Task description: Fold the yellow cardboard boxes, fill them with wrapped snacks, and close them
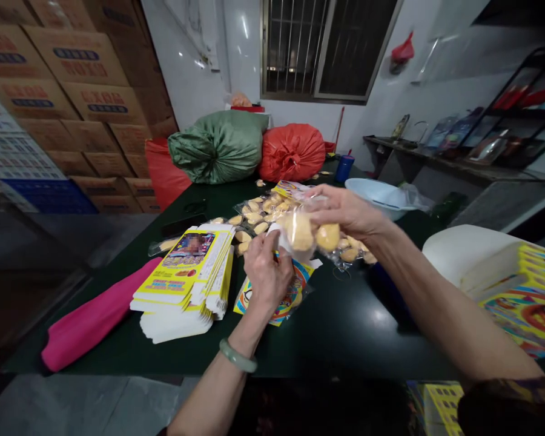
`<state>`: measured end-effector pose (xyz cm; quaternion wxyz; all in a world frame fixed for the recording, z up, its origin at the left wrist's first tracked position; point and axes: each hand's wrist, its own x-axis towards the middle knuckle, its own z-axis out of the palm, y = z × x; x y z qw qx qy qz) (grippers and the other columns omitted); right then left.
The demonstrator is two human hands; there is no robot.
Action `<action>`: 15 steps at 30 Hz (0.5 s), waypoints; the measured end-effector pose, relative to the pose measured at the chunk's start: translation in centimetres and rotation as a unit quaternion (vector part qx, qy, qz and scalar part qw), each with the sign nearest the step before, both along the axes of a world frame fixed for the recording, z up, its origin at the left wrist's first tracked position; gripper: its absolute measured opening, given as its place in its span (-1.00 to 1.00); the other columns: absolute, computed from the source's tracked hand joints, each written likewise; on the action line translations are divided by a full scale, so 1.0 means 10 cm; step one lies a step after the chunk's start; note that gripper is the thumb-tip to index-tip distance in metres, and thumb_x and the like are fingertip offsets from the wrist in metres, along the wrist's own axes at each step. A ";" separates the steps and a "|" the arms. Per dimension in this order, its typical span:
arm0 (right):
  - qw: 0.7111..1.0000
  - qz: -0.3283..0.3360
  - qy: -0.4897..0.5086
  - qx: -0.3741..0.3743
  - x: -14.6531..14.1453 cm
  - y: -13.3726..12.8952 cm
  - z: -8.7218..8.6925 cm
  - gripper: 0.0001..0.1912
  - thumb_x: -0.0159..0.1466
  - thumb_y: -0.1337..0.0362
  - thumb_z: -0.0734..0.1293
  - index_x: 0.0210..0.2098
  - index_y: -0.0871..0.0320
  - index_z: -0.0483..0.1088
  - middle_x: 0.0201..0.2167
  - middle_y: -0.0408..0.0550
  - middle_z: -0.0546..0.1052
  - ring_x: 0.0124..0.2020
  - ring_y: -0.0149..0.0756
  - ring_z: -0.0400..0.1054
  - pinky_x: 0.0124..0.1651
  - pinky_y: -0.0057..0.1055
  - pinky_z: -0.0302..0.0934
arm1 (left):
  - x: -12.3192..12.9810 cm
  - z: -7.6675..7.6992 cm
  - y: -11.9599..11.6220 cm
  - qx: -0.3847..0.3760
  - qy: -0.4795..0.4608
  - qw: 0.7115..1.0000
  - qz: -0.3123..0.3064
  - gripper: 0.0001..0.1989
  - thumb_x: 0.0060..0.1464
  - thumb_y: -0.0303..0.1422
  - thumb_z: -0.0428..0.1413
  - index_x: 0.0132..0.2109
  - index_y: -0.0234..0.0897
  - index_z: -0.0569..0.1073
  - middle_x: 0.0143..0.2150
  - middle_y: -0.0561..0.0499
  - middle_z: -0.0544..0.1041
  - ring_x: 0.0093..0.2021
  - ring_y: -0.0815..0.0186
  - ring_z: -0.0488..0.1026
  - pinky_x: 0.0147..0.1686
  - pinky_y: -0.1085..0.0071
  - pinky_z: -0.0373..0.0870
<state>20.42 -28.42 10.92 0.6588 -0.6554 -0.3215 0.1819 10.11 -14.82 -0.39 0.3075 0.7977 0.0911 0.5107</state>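
My left hand (269, 272), with a green bangle on its wrist, is closed at the upper edge of a colourful printed pack (281, 312). A white flap rises by its fingertips, and the hand covers much of the pack. Over the flap, my right hand (345, 209) grips a clear plastic packet (300, 233) of pale yellow pieces, smeared by motion. Another rounded yellow piece (327, 237) in clear wrap hangs under its fingers. Behind both hands lies a heap of similar clear-wrapped yellow pieces (258, 212).
A stack of flat yellow printed cartons (181, 272) and a pink cloth bundle (100, 315) lie left on the dark green table (345, 339). Green (222, 145) and red sacks (293, 151) stand behind. A pale basin (376, 195) and a printed box (522, 303) are at right.
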 end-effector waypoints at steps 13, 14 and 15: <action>0.861 -0.269 -0.421 -0.091 -0.50 0.03 -0.16 -0.84 0.10 0.38 0.24 -0.31 0.13 0.36 -0.36 -0.07 0.47 -0.36 -0.26 0.32 -0.22 -0.30 0.19 | -0.31 -0.11 -0.01 -0.070 -0.048 0.996 0.001 -0.64 0.04 -0.47 -0.01 0.00 -0.36 0.44 -0.08 -0.18 0.52 -0.05 0.18 0.47 -0.07 0.23 0.42; 0.857 -0.283 -0.428 -0.058 -0.55 0.03 -0.12 -0.86 0.12 0.37 0.24 -0.29 0.12 0.35 -0.34 -0.07 0.48 -0.34 -0.26 0.33 -0.21 -0.30 0.20 | -0.29 -0.13 0.01 -0.076 -0.042 0.996 0.015 -0.64 0.04 -0.46 -0.01 0.00 -0.37 0.44 -0.09 -0.19 0.52 -0.06 0.17 0.47 -0.07 0.22 0.41; 0.856 -0.284 -0.431 -0.037 -0.60 0.02 -0.09 -0.86 0.14 0.35 0.24 -0.29 0.12 0.35 -0.33 -0.08 0.48 -0.33 -0.27 0.35 -0.20 -0.31 0.21 | -0.27 -0.14 0.02 -0.078 -0.037 0.996 0.026 -0.64 0.04 -0.45 -0.01 0.00 -0.38 0.44 -0.10 -0.20 0.52 -0.07 0.16 0.47 -0.07 0.20 0.41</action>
